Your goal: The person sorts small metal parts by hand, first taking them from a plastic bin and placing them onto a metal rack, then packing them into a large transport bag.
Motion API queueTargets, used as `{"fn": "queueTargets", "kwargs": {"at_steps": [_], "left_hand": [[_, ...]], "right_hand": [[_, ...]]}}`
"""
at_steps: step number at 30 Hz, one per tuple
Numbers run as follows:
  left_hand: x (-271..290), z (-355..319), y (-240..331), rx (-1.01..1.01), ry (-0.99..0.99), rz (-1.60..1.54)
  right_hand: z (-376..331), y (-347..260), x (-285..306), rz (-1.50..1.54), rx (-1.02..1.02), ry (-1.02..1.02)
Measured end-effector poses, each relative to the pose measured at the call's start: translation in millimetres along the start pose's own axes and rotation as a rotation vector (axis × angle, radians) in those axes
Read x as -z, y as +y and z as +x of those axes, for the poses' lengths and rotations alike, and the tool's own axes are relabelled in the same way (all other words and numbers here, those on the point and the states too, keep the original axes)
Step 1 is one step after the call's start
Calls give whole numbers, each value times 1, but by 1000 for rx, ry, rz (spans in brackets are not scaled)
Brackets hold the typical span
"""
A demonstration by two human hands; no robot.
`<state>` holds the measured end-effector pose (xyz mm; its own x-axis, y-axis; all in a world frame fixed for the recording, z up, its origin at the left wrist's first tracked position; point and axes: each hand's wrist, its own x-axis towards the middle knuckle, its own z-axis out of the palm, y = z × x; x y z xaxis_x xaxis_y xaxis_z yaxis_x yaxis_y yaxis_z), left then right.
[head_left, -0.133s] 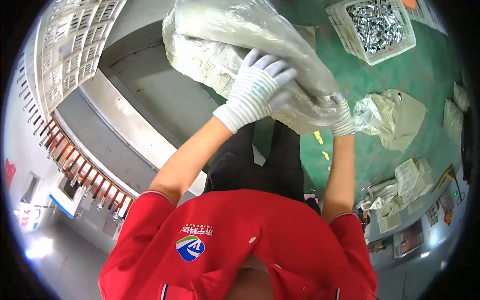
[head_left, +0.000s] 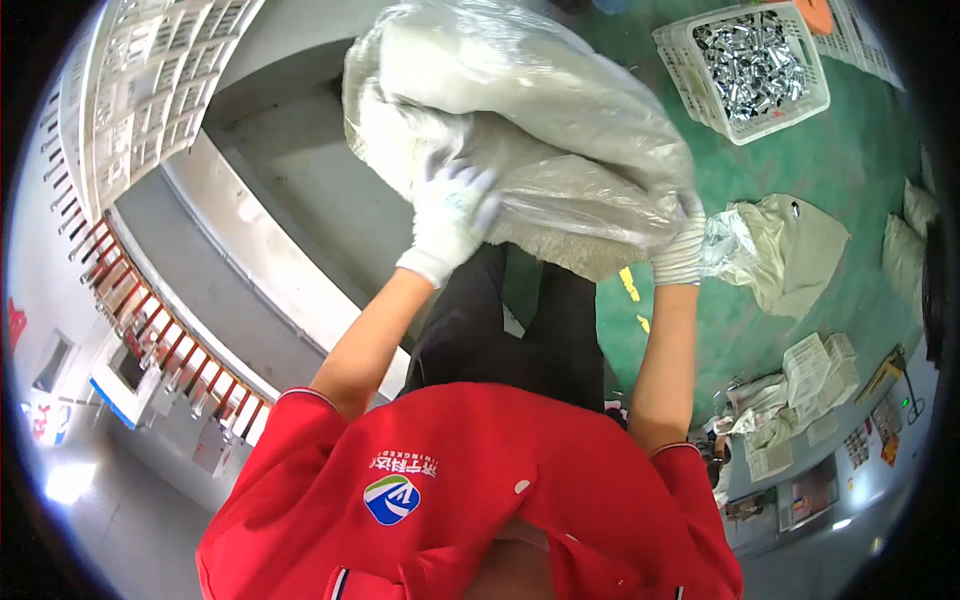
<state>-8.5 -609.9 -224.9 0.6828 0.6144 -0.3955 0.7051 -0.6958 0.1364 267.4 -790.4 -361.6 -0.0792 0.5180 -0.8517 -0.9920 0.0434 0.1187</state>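
Observation:
A pale woven sack [head_left: 375, 140] with a clear plastic liner [head_left: 590, 110] hangs in front of me, its mouth folded and gaping toward me. At its right edge my right hand [head_left: 682, 245], in a striped knit glove, is closed on the sack and liner; its fingertips are mostly hidden. My left hand [head_left: 450, 222], gloved alike, is against the near left edge of the sack's mouth. Motion smears its fingers, so whether they grip the edge cannot be told. What the sack contains is not visible.
To the left stand a grey metal trough [head_left: 310, 170] and white plastic crates [head_left: 150, 90] beside a rack of red-brown bars [head_left: 175, 335]. A white basket [head_left: 740, 130] of shiny metal parts stands far right on the green floor. Another sack [head_left: 800, 250] lies below it.
My left hand has drawn back left and down from the middle of the liner to the sack's edge. The sack has shifted slightly right, and its mouth shows wider. My right hand keeps its hold.

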Motion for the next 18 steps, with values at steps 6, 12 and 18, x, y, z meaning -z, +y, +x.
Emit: {"fn": "queueTargets", "kwargs": {"at_steps": [6, 12, 18], "left_hand": [[-31, -84, -57, 856, 546, -380], [-102, -19, -93, 1293, 425, -1746], [-171, 8, -108, 1180, 1011, -1364]], "right_hand": [[5, 0, 0, 5, 31, -42], [-20, 14, 18, 50, -44, -91], [-36, -6, 52, -223, 95, 17]]}}
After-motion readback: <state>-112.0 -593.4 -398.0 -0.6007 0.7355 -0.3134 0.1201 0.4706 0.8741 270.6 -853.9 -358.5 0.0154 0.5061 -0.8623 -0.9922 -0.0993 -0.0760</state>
